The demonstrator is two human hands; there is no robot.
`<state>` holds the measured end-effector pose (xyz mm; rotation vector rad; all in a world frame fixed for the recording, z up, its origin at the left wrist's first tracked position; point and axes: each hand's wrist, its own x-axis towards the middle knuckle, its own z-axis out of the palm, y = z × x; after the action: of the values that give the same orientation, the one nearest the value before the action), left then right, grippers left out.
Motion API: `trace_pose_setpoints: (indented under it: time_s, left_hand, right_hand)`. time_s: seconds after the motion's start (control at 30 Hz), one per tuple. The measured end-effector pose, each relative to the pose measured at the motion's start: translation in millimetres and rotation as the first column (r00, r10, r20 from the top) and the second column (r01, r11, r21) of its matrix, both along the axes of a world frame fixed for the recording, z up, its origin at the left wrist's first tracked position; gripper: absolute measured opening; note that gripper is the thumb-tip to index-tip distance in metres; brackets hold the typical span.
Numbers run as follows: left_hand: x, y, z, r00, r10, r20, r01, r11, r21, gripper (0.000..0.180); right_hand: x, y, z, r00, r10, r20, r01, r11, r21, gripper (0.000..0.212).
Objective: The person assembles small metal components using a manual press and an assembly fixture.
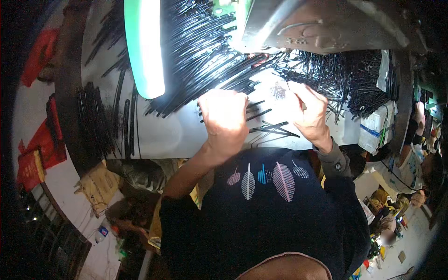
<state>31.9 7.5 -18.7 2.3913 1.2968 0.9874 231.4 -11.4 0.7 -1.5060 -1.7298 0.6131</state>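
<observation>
Thin black strips (196, 60), long and straight, lie in a thick slanting heap on the pale worktable (172, 135). My left hand (225, 114) is closed like a fist at the near edge of this heap, with strip ends showing on both sides of it. Glare washes out its fingers and hides what they hold. Beside it, my right hand (309, 109) pinches with thumb and fingers near a dark speckled patch (278, 90). Bright light blurs whatever is between those fingertips. A few loose black strips (275, 128) lie crossed between my hands.
A bright lamp with a green edge (144, 46) hangs over the table. A large metal housing (326, 25) juts in above my right hand. Finer black pieces (354, 79) pile up at right, near a white wrapped bundle (375, 126). More strips (93, 119) lie left.
</observation>
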Motion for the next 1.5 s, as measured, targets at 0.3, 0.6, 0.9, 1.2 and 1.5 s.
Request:
trace_pose_setpoints:
  time_s: [0.3,0.6,0.9,1.2,1.5]
  left_hand:
    - [-7.1,-8.3,5.5,0.998,0.030,0.062,-0.027,0.999,-0.041,0.015]
    - [-8.9,-15.3,0.4,0.992,-0.030,-0.121,0.015,0.992,-0.125,0.019]
    - [-8.0,-24.1,-12.8,0.999,-0.007,-0.045,0.009,0.999,0.041,0.016]
    - [-7.1,-21.5,-10.8,0.995,0.029,-0.093,-0.024,0.999,0.049,0.018]
    - [3.3,32.0,5.7,0.926,-0.014,0.378,0.059,0.993,-0.106,0.020]
  right_hand:
    - [3.1,3.6,-2.7,0.999,-0.021,-0.034,0.022,0.999,0.034,0.013]
    - [-0.1,0.0,-10.1,0.991,-0.014,-0.136,0.005,0.997,-0.071,0.013]
    - [-3.0,-5.4,-11.7,0.989,0.005,-0.147,-0.013,0.998,-0.055,0.013]
    - [-4.5,-12.0,-9.3,0.963,-0.062,-0.262,0.015,0.984,-0.177,0.013]
    - [-19.5,-8.8,-14.6,0.973,0.156,-0.170,-0.190,0.960,-0.207,0.015]
